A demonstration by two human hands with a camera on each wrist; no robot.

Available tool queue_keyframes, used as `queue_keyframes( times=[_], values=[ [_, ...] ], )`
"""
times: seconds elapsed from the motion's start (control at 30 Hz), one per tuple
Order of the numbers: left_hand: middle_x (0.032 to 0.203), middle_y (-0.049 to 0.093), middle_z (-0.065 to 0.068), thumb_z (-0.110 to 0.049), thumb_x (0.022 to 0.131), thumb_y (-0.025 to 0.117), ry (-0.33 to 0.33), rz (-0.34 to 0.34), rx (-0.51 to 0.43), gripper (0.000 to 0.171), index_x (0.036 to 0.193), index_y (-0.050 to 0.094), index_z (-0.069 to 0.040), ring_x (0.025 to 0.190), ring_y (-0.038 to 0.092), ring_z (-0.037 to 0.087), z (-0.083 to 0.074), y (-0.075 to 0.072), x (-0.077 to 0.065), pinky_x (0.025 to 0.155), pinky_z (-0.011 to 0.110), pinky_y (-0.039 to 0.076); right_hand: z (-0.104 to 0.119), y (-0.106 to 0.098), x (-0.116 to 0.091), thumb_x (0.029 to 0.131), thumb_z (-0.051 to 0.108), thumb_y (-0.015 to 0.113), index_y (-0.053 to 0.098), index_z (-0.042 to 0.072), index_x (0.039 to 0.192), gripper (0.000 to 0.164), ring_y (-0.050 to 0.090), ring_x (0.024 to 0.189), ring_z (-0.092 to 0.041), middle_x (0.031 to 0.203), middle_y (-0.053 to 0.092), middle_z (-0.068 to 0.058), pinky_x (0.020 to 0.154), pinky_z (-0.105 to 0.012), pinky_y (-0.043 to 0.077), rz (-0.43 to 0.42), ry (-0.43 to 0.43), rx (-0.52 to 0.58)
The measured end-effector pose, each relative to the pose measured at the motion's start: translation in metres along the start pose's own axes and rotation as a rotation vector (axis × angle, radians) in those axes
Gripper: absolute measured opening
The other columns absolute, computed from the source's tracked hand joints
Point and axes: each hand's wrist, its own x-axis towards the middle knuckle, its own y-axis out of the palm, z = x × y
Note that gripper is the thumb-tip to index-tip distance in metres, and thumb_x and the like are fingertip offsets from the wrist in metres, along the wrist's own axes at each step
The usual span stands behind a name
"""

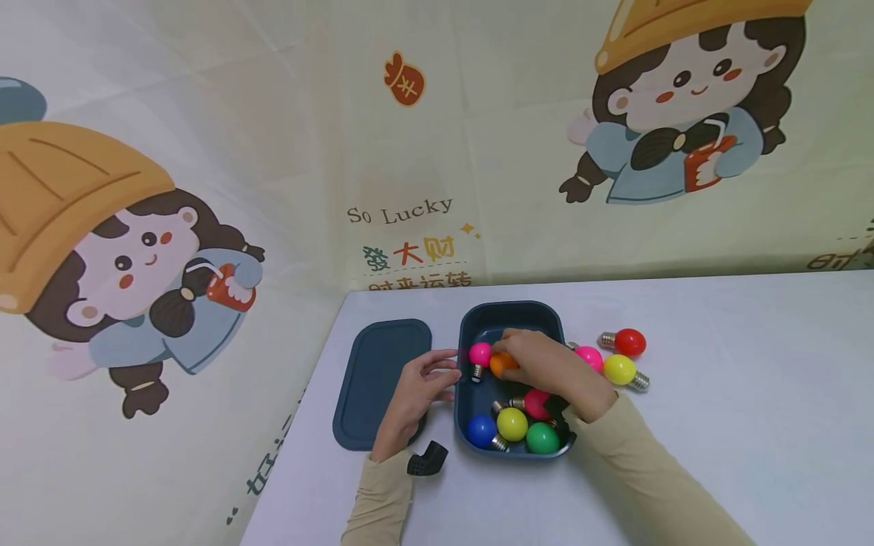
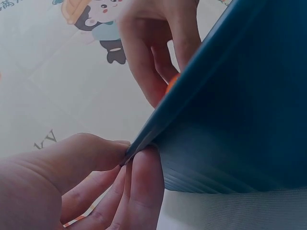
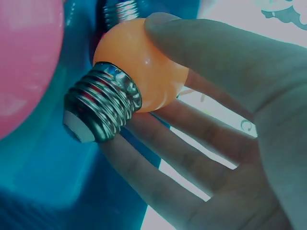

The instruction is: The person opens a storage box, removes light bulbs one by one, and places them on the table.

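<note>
My right hand (image 1: 549,368) grips an orange light bulb (image 3: 144,62) by its round globe, thumb on one side and fingers on the other. Its silver screw base points away from the palm in the right wrist view. The bulb is inside a dark blue box (image 1: 486,398). My left hand (image 1: 418,390) pinches the box's left rim (image 2: 144,134) between thumb and fingers. Close by the orange bulb lies a pink bulb (image 1: 480,353). Blue (image 1: 481,431), yellow (image 1: 512,424), green (image 1: 542,438) and red-pink (image 1: 536,404) bulbs lie at the box's near end.
Right of the box, on the white table (image 1: 737,379), lie a red bulb (image 1: 630,343), a yellow bulb (image 1: 619,369) and a pink bulb (image 1: 589,358) partly behind my right forearm. A flat dark blue lid (image 1: 375,379) lies left of the box. A patterned cloth (image 1: 512,189) hangs behind.
</note>
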Motion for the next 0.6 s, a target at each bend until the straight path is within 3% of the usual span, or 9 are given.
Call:
queue_keyframes(
  times=[0.17,0.6],
  values=[
    [0.117,0.066,0.014,-0.019,0.091,0.072,-0.004,-0.008,-0.004,0.041,0.13,0.063,-0.011,0.089,0.068,0.018,0.0,0.0,0.002,0.072,0.031,0.061,0.002,-0.005,-0.003,0.083,0.016,0.081,0.074,0.006,0.111,0.031,0.064,0.088,-0.02,0.098,0.066,-0.008,0.078,-0.031,0.06,-0.033,-0.029,-0.015],
    [0.117,0.065,0.015,-0.021,0.092,0.072,0.006,-0.007,0.001,0.042,0.131,0.062,-0.008,0.09,0.068,0.018,0.001,0.0,0.008,0.073,0.031,0.061,-0.002,-0.012,-0.015,0.082,0.017,0.082,0.074,0.009,0.112,0.033,0.064,0.094,-0.022,0.103,0.067,-0.007,0.078,-0.034,0.06,-0.094,-0.017,-0.027]
  ],
)
